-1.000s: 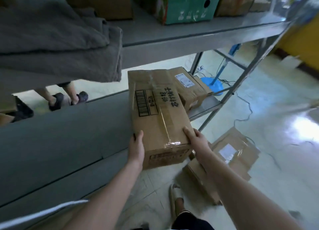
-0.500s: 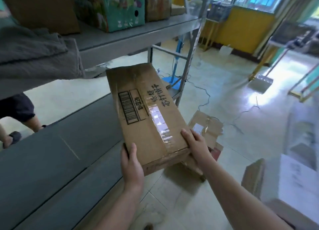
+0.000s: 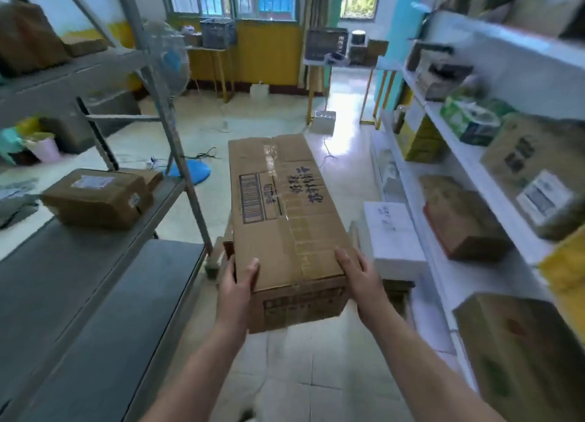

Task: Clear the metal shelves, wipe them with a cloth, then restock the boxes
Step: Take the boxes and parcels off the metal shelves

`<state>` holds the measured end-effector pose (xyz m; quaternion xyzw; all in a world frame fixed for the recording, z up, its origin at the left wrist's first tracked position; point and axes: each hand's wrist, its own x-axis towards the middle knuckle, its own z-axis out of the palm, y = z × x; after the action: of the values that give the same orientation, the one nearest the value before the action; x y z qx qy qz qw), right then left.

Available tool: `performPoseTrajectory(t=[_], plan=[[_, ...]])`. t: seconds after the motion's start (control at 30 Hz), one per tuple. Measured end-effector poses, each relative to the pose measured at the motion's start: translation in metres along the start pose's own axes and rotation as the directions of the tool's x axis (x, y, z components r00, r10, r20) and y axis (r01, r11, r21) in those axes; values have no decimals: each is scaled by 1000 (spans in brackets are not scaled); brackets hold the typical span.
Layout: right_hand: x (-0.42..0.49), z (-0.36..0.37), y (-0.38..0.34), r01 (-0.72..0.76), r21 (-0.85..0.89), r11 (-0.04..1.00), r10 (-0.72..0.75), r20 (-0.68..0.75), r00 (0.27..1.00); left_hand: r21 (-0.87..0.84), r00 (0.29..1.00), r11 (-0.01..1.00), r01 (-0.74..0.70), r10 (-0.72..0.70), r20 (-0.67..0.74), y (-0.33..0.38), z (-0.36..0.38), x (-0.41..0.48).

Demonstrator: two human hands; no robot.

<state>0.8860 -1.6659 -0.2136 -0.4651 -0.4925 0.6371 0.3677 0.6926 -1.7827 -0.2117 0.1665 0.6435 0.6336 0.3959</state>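
1. While both hands clamp its near end, the long cardboard box (image 3: 285, 219) hangs in the air over the tiled floor (image 3: 304, 368). It is in the aisle between the grey metal shelf (image 3: 63, 279) on the left and the white shelving (image 3: 468, 263) on the right, touching neither.
2. A second ago this box was at the metal shelf's edge, next to a smaller box. Now it is clear of the shelf, with its far end pointing toward the windows.
3. The left hand (image 3: 237, 282) grips the near left corner, thumb on top. The right hand (image 3: 361, 276) grips the near right corner, its fingers (image 3: 345, 258) laid over the top face. Both hold the box as they did before.
4. The smaller brown box (image 3: 95, 197) stays on the metal shelf, near its far end.
5. The grey cloth that hung overhead earlier is out of view. A standing fan (image 3: 167, 60) and a white box (image 3: 392, 235) on the floor, just right of the carried one, now show.
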Motion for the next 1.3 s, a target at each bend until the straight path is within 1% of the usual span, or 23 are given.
performPoseTrajectory(t=[0.07,0.1,0.13,0.2,0.33,0.53,0.67,0.77,0.83,1.0,1.07,1.13,1.2,1.3], plan=[[-15,-42,5,11,31,999,-9,-77,997,35,997,999,26,-28,70,-13,33,-13],[-17,-52,5,16,52,999,-10,-116,993,36,994,999,31,-35,103,-16,42,-15],[-32,-94,8,29,84,996,-13,-181,983,70,985,997,35,-46,166,-29,76,-29],[-38,-110,9,32,113,993,-8,-211,977,68,980,997,27,-40,195,-36,90,-33],[-53,-171,12,70,123,990,-25,-337,941,108,943,994,34,-68,327,-48,151,-46],[-49,-238,19,70,171,983,29,-515,857,187,888,982,-14,-74,453,-59,231,-45],[-23,-271,14,35,148,988,51,-544,838,199,870,980,11,-108,480,-72,272,-29],[14,-294,6,1,86,996,47,-554,831,238,870,971,35,-147,470,-81,302,-7],[53,-309,2,-17,62,998,49,-560,827,235,874,970,67,-170,456,-83,326,18],[156,-326,4,-111,91,990,143,-519,843,274,877,950,150,-256,406,-93,379,111],[192,-331,5,-142,60,988,153,-503,850,286,877,942,175,-281,389,-87,400,149],[236,-339,6,-160,51,986,164,-509,845,302,874,938,168,-284,395,-76,425,192],[279,-348,5,-180,40,983,177,-490,854,314,866,934,170,-294,404,-67,451,233],[328,-355,-10,-210,45,977,205,-489,848,330,859,928,171,-305,411,-59,481,277]])
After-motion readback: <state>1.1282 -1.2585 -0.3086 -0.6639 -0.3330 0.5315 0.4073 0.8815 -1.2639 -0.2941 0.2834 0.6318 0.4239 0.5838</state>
